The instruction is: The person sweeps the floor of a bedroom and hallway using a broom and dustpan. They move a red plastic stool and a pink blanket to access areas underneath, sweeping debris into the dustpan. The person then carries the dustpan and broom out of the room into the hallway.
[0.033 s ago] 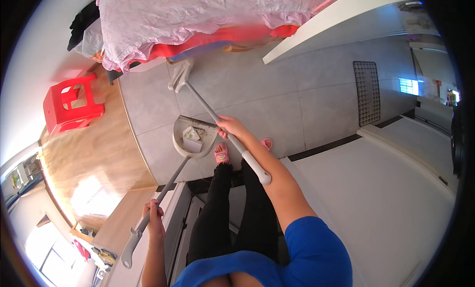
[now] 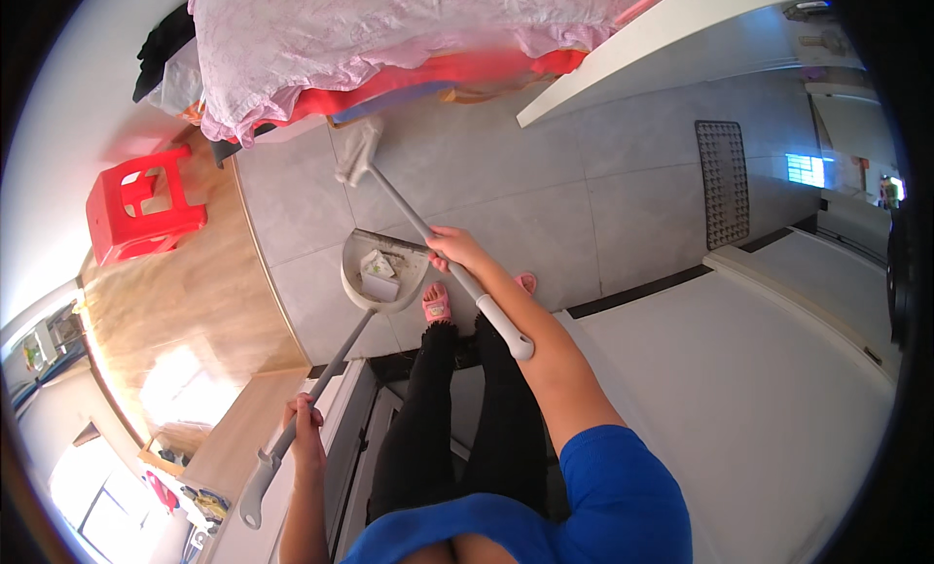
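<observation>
My left hand (image 2: pixel 305 430) is wrapped around the grey handle of a long dustpan (image 2: pixel 349 290). The pan rests on the grey tile floor in front of my feet. Crumpled white paper (image 2: pixel 377 264) and a small white box-like piece (image 2: pixel 378 289) lie inside it. Closed on the shaft of a broom (image 2: pixel 401 203) is my right hand (image 2: pixel 454 248), with the grip end lying along my forearm. The broom's pale head (image 2: pixel 360 154), slightly blurred, is on the floor beyond the pan, close to the bed's edge.
A bed with a pink ruffled cover (image 2: pixel 389 29) stands ahead. To the left is a red plastic stool (image 2: pixel 146 204) on wood-look floor. A white panel (image 2: pixel 662 44) and a dark perforated mat (image 2: pixel 721 185) are at right; a white surface (image 2: pixel 739 389) flanks me.
The broom head has shifted very slightly to the right. Both hands keep their holds, and the dustpan is almost unmoved.
</observation>
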Demonstrator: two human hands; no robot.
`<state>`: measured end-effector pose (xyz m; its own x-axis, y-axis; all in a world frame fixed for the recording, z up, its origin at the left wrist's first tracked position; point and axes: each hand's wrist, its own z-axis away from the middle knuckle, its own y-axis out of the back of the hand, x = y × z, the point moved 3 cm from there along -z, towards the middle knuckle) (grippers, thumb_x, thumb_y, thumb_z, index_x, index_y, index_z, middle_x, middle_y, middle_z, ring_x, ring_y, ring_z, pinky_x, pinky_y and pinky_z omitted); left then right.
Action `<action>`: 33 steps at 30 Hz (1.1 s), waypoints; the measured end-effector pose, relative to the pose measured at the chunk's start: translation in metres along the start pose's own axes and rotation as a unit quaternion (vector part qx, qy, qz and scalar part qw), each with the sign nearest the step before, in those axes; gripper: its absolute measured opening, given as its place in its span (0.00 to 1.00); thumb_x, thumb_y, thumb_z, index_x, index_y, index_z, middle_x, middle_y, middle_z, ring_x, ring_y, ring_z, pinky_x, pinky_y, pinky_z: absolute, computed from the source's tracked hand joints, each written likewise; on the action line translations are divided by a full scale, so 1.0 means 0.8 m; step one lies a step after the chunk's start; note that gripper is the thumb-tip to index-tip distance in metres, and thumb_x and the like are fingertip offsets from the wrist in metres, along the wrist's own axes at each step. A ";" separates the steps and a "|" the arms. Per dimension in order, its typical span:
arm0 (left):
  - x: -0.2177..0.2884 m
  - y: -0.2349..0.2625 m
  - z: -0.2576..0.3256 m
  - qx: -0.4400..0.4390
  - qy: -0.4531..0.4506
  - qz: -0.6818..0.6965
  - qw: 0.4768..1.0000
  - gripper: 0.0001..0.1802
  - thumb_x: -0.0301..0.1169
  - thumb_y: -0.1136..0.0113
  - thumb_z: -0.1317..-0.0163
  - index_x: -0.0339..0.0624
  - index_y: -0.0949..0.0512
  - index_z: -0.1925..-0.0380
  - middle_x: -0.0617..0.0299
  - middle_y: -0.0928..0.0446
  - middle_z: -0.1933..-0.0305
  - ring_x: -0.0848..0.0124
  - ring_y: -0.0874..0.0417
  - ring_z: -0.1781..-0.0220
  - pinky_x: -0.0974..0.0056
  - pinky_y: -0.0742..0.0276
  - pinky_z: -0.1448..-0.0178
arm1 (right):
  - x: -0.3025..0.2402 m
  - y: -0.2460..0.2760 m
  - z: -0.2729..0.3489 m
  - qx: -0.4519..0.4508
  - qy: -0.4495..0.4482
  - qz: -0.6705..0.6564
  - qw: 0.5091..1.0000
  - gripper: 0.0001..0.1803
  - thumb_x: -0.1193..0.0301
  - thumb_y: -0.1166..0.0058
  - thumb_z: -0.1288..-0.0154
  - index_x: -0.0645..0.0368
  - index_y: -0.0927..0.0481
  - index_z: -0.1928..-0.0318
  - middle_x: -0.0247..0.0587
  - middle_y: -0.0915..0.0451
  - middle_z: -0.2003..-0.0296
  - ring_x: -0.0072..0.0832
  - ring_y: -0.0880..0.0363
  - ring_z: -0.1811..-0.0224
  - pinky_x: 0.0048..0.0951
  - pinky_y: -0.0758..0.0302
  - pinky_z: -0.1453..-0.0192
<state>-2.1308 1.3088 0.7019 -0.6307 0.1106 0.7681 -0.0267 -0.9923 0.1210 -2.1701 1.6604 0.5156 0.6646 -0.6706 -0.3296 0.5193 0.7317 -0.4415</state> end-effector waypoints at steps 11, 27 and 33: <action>-0.002 -0.074 0.001 -0.021 0.024 -0.042 0.999 0.10 0.35 0.51 0.39 0.41 0.29 0.73 0.67 0.34 0.74 0.81 0.38 0.79 0.76 0.43 0.74 | 0.061 0.197 0.224 0.156 -0.040 -0.045 0.986 0.29 0.72 0.51 0.43 0.51 0.42 0.40 0.37 0.33 0.84 0.19 0.38 0.89 0.18 0.41 0.87; -0.017 -0.293 -0.041 -0.191 -0.206 -0.264 0.923 0.07 0.29 0.46 0.44 0.36 0.29 0.75 0.60 0.31 0.80 0.75 0.32 0.77 0.71 0.35 0.71 | 0.012 0.301 0.392 0.368 0.052 0.258 0.892 0.28 0.75 0.50 0.46 0.57 0.38 0.42 0.37 0.29 0.85 0.21 0.33 0.90 0.23 0.36 0.87; 0.002 -0.359 -0.034 -0.239 -0.165 -0.242 0.926 0.08 0.30 0.46 0.44 0.37 0.30 0.76 0.59 0.30 0.79 0.73 0.31 0.77 0.69 0.34 0.71 | -0.051 0.398 0.318 0.468 0.002 0.495 0.732 0.24 0.75 0.52 0.49 0.64 0.33 0.49 0.48 0.22 0.72 0.37 0.21 0.77 0.33 0.25 0.69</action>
<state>-2.1455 1.5922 0.6515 -0.1870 0.4817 0.8562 -0.6335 -0.7252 0.2697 -1.8956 1.9520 0.6007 0.9638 0.2455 -0.1045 -0.0740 0.6223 0.7793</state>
